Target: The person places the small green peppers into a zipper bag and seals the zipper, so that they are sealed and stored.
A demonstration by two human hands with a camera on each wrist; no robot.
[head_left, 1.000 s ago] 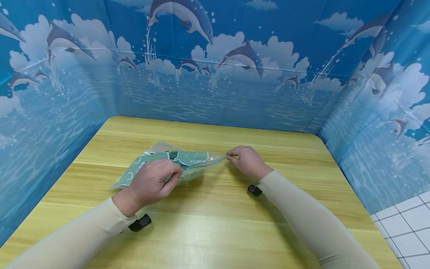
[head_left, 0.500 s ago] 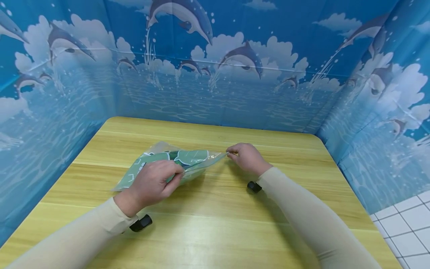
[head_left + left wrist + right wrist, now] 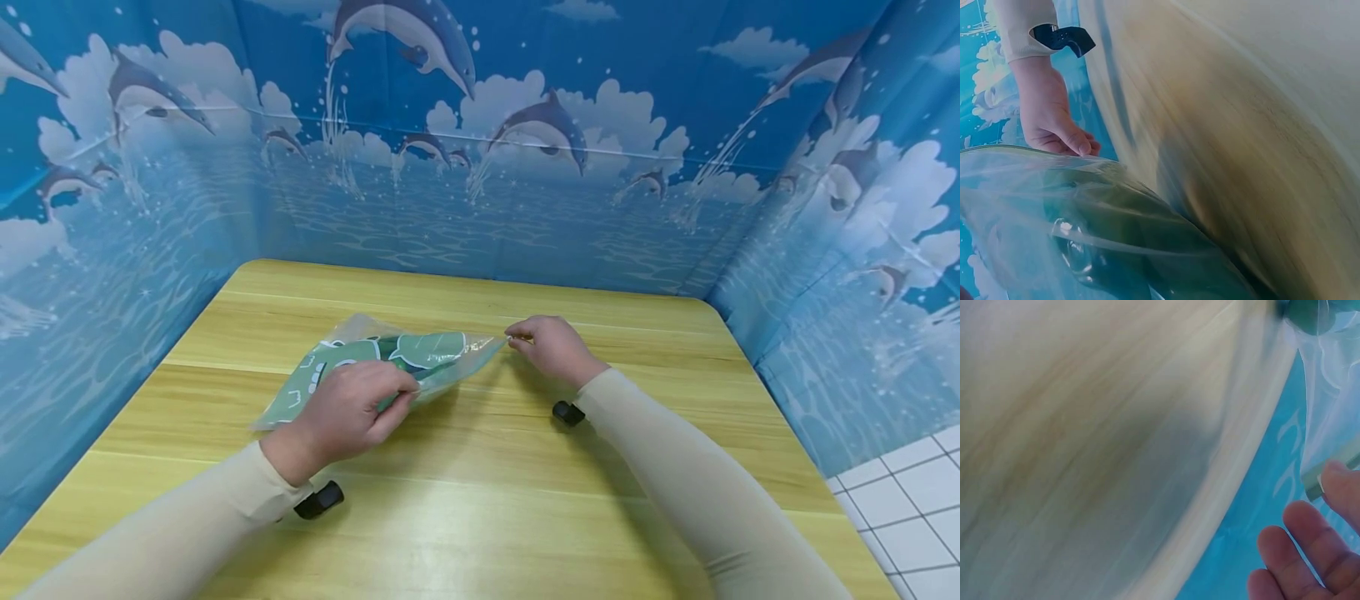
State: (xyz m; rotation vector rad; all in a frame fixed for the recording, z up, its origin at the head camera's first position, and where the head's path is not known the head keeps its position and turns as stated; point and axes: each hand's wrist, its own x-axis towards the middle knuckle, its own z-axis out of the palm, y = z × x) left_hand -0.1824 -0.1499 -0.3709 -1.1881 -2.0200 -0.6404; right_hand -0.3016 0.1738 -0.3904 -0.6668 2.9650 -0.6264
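A clear plastic zip bag (image 3: 442,346) with green, white-outlined print or contents lies on the left half of the table, its near right edge lifted. My left hand (image 3: 341,414) pinches that edge near its middle, thumb against forefinger. At the far right corner, my right hand (image 3: 557,354) grips the bag's end. The right wrist view shows my thumb (image 3: 1342,490) on the pale zip strip (image 3: 1314,481), other fingers loosely bent below. Through the film in the left wrist view, shiny rounded green contents (image 3: 1079,250) show. My left palm hides part of the bag.
The wood-grain table (image 3: 480,500) has rounded far corners. A blue dolphin-print curtain (image 3: 480,208) stands around its back and sides. White tiles (image 3: 911,492) show at lower right. A black wrist device (image 3: 318,500) sits under the left cuff, another (image 3: 567,413) under the right.
My left hand has slid a little to the right along the bag's edge. My right hand has risen slightly with its corner, and more of the printed bag shows beside the left hand.
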